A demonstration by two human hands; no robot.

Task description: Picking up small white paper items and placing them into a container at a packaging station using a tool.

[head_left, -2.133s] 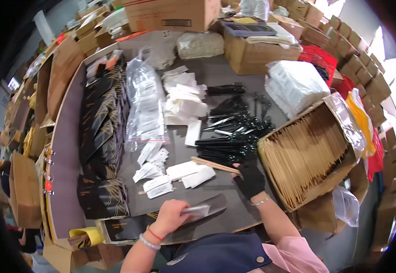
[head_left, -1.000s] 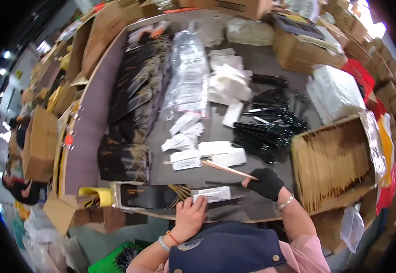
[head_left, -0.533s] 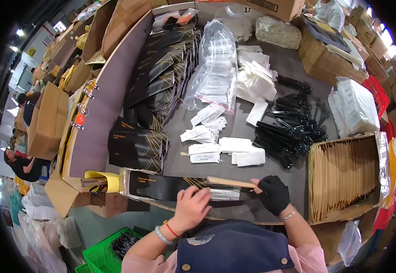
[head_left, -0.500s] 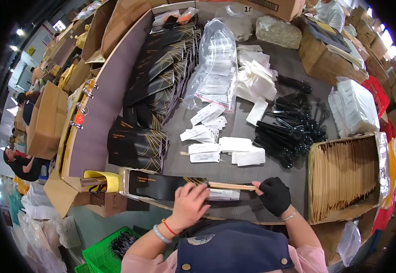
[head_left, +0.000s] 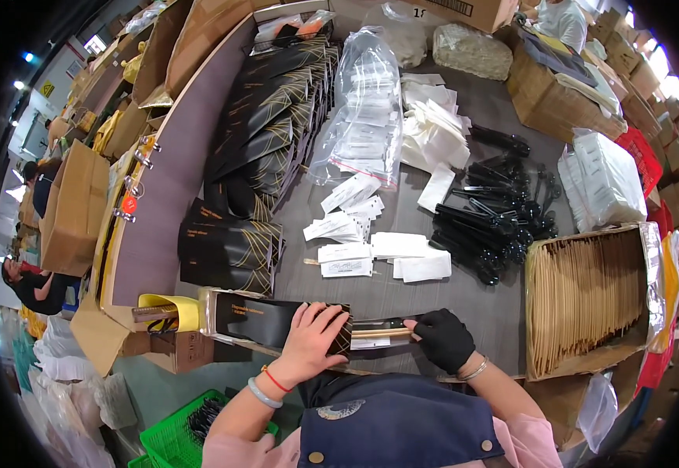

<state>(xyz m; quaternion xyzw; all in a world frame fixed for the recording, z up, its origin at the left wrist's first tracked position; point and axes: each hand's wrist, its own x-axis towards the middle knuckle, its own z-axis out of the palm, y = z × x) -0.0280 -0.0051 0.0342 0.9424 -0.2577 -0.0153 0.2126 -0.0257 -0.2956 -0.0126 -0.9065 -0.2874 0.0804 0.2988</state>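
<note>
My left hand (head_left: 313, 335) lies across the right end of a black printed paper sleeve (head_left: 250, 318), its fingers stretched out over the top and the thumb apart near the lower edge. My right hand (head_left: 442, 341), in a black half-finger glove, pinches the right end of a pair of wooden chopsticks (head_left: 382, 334). Their left ends are hidden at the sleeve's mouth. Alongside the chopsticks lie a dark, glossy utensil handle (head_left: 378, 322) and a white packet (head_left: 371, 343), both partly hidden. The sleeve sits in a shallow cardboard holder (head_left: 208, 312) at the table's near edge.
Black sleeves (head_left: 277, 132) overlap in rows at the left. White packets (head_left: 345, 260), folded napkins (head_left: 433, 132) and wrapped black spoons (head_left: 480, 234) cover mid-table. A box (head_left: 533, 312) of chopsticks stands at the right; a green basket (head_left: 169, 437) is below left.
My right hand has moved left with the chopsticks, which now show less length outside the sleeve. My left hand has flattened onto the sleeve's end.
</note>
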